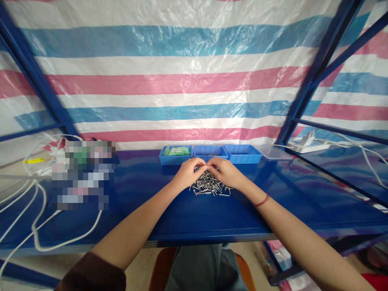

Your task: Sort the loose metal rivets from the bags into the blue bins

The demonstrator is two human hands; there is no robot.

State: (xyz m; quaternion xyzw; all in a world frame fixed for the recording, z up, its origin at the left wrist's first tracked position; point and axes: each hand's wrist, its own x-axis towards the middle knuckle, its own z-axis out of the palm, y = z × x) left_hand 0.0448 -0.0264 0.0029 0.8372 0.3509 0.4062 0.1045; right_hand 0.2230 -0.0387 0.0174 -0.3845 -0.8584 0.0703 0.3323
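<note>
My left hand (190,171) and my right hand (224,171) meet fingertip to fingertip just above a loose pile of small silver metal fasteners (209,186), which look like screws or rivets. The fingers of both hands are curled and pinched together; anything between the fingertips is too small or hidden to make out. Part of the pile is covered by the hands. Directly behind them is a middle blue bin (198,154) with a few thin metal pieces inside. To its left a blue bin (171,161) holds green-and-clear plastic packets (178,150).
A third blue bin (244,159) and a clear plastic lid (276,153) stand at the back right of the blue table (194,220). White cables (45,238) loop over the left side near a blurred patch. Blue metal posts frame both sides; a power strip (309,144) lies right.
</note>
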